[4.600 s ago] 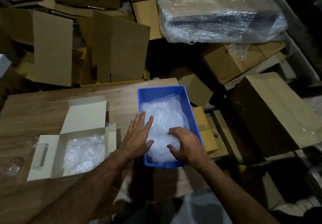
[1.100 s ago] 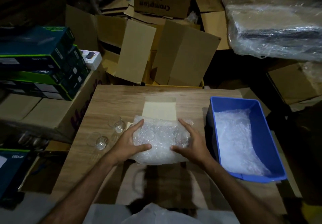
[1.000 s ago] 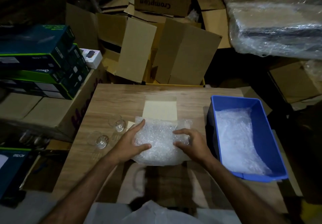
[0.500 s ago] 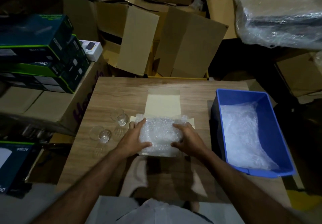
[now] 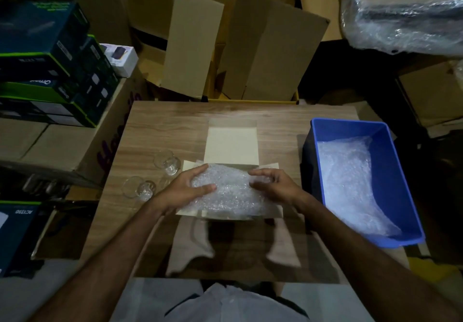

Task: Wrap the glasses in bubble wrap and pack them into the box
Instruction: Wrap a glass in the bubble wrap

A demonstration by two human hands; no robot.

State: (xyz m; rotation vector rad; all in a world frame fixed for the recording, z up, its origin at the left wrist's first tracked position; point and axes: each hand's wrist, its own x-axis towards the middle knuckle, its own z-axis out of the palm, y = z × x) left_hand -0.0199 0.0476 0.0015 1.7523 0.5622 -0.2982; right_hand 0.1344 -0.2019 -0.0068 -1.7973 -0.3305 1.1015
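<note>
A small white cardboard box (image 5: 231, 146) lies open on the wooden table (image 5: 160, 126), its lid flap folded back. A sheet of bubble wrap (image 5: 226, 196) fills the box's opening. My left hand (image 5: 189, 187) presses on the wrap's left side, thumb laid across it. My right hand (image 5: 274, 186) rests on the wrap's right side with its fingers bent over the far edge. Two clear glasses lie on their sides to the left of the box, one nearer the box (image 5: 167, 163) and one at the table's left edge (image 5: 137, 187).
A blue plastic bin (image 5: 398, 171) holding more bubble wrap stands at the table's right edge. Stacked dark product boxes (image 5: 47, 63) sit left of the table. Open brown cartons (image 5: 225, 46) crowd behind it. A plastic-wrapped bundle (image 5: 406, 8) lies at top right.
I took a bubble wrap sheet from the blue bin to the white box. Over the last second both hands pushed it down into the box, and it sits lower and more compact now.
</note>
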